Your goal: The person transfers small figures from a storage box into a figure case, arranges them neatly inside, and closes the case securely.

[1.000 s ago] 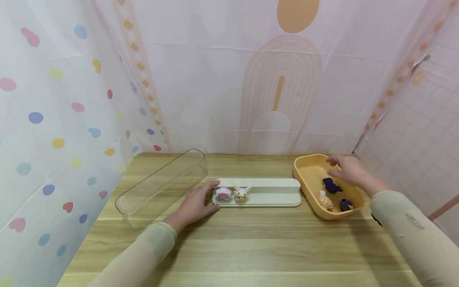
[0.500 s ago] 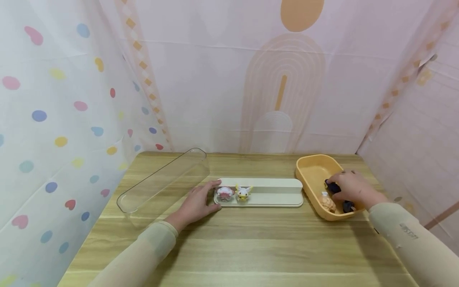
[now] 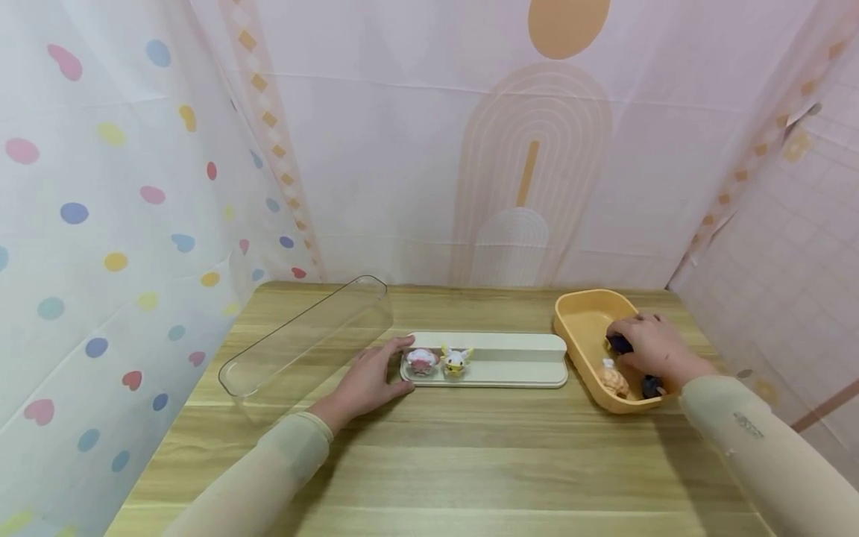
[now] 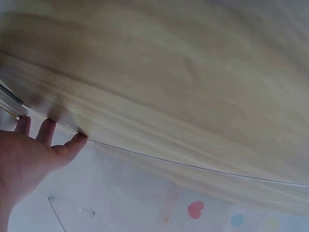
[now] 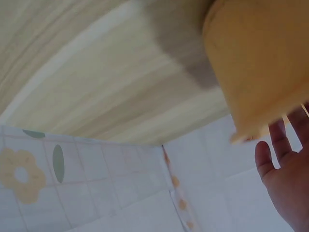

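Observation:
My left hand grips the left end of a long cream stepped tray, thumb at the front corner and a finger at the back one. On the tray's lower step, beside that hand, stand a pink-and-white toy figurine and a white-and-yellow one. At the right, my right hand reaches into an orange-yellow bin and pinches a dark blue figurine, partly hidden by the fingers. A peach-coloured figurine and a blackish figurine lie near it in the bin.
A clear plastic cover lies slanted at the left, behind the left hand. The wooden table reaches back to hanging cloths, one with coloured dots on the left. The bin stands right at the tray's right end.
My right hand has come down from above the bin, moved in among the figurines and taken hold of the dark blue one. The left hand stays at the tray's end.

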Action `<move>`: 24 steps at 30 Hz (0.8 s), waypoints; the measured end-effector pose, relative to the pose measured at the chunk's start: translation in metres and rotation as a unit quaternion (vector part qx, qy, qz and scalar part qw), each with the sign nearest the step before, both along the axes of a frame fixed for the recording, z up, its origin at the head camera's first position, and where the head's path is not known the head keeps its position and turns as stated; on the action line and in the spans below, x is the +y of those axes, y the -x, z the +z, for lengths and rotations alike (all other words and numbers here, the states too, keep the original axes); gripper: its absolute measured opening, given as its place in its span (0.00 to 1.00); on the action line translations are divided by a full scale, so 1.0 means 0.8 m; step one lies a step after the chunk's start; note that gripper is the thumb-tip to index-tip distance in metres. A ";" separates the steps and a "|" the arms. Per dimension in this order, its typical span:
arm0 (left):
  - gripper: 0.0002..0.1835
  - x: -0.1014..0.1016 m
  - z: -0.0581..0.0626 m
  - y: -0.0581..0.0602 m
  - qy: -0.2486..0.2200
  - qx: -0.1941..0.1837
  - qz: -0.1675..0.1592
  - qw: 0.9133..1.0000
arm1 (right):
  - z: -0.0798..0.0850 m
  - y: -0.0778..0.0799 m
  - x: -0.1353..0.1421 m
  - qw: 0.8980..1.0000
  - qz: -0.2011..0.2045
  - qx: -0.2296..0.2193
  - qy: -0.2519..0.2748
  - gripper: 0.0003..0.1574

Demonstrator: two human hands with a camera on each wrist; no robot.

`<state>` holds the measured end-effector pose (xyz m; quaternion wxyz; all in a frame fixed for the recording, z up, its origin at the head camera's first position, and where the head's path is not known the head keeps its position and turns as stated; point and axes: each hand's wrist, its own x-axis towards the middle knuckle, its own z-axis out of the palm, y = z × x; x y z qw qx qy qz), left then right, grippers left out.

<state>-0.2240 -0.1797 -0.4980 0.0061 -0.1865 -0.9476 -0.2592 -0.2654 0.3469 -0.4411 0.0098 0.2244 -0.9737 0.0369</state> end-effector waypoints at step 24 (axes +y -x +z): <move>0.46 0.005 -0.001 0.000 0.002 0.006 -0.002 1.000 | 0.001 0.026 0.004 0.991 -0.111 -0.014 0.072 0.24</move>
